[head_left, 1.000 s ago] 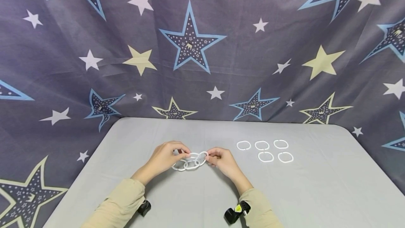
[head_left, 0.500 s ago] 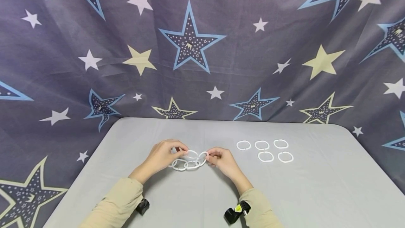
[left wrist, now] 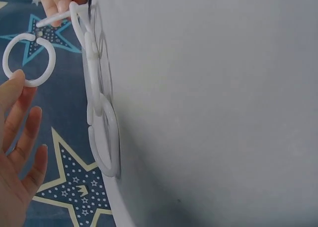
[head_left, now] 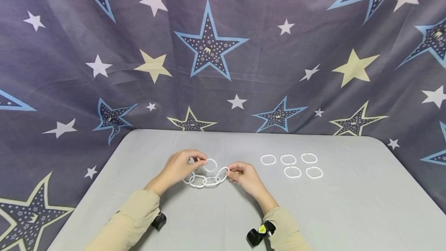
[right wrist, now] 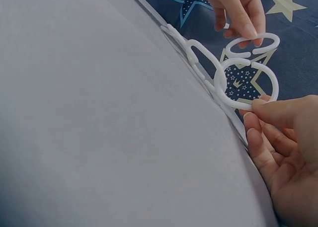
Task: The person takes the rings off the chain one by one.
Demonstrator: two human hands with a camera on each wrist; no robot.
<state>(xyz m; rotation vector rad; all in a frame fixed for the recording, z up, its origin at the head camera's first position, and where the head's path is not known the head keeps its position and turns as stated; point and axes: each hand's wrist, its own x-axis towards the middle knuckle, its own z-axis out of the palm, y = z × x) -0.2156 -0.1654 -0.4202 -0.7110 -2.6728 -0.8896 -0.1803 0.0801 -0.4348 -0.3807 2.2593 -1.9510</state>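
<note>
In the head view my left hand (head_left: 181, 165) pinches a single white plastic ring (left wrist: 51, 63) between thumb and fingers. A small gap shows in that ring, on its upper side in the left wrist view. My right hand (head_left: 245, 177) pinches the end link (right wrist: 275, 80) of a short white chain (head_left: 197, 187), whose gap points up towards the single ring in the right wrist view. The chain's other links sag to the left, under my left hand. In the head view the single ring is held higher than the chain and apart from the end link.
Several loose white rings (head_left: 292, 172) lie in two rows on the grey table (head_left: 348, 212), right of my right hand. A dark star-patterned cloth (head_left: 258, 80) hangs behind the table's far edge.
My left hand has risen slightly and moved back with the single ring, which now shows separately above the chain. More of the chain's left part is visible. The right hand stays put.
</note>
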